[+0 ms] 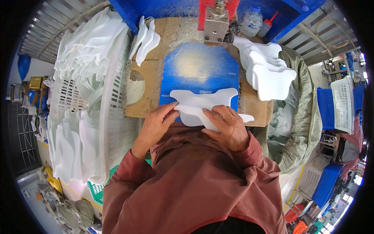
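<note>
Two white, soft-looking shaped pads are in front of me at the near edge of the blue board (200, 66). One white pad (204, 97) lies flat with its winged edge away from me. Over its near part, a second white pad (191, 110) is held partly on edge. My left hand (157, 123) pinches this second pad's left end between thumb and fingers. My right hand (228, 126) is closed around its middle, with the right tip sticking out past the fingers. The palm side of the right hand is hidden.
A white plastic basket (104, 128) full of similar pads stands at left. Loose pads (148, 43) lie at the table's far left; a pile of pads (269, 74) sits at right, beside a green sack (307, 113). A metal machine head (216, 25) overhangs the board's far end.
</note>
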### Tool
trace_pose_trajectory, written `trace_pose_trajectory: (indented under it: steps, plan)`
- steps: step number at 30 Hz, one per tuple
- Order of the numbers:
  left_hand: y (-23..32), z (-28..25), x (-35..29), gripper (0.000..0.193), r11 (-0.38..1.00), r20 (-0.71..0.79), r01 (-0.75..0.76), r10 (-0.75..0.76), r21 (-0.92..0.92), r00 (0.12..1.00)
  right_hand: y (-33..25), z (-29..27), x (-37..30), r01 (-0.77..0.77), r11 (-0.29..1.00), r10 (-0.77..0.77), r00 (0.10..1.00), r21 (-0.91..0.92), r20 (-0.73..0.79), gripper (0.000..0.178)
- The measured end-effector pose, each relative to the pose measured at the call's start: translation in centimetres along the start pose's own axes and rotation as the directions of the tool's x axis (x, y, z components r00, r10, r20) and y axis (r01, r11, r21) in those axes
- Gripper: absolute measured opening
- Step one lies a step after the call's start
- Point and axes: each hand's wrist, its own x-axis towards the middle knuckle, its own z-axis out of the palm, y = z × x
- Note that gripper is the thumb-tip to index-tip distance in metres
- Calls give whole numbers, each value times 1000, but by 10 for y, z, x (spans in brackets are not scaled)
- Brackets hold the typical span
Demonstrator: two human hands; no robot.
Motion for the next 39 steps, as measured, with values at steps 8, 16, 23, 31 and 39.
trace_pose_trajectory:
  steps: [8,16,23,31,39]
  plan:
    - [-52,15,35,21,994,-198,-62,80,95,977,21,31,27,-46,993,57,993,-105,101,59]
    - [-76,23,52,20,965,-256,2,67,261,964,49,61,50,-13,992,26,994,-125,104,63]
    - [-86,33,56,19,961,-267,53,22,272,963,61,69,51,-37,991,58,985,-130,162,55]
    - [-86,30,59,20,968,-230,32,28,251,973,64,75,55,-34,984,67,980,-175,186,47]
    - [-52,33,69,20,881,-259,-14,154,473,954,64,77,56,-21,966,79,973,-259,219,44]
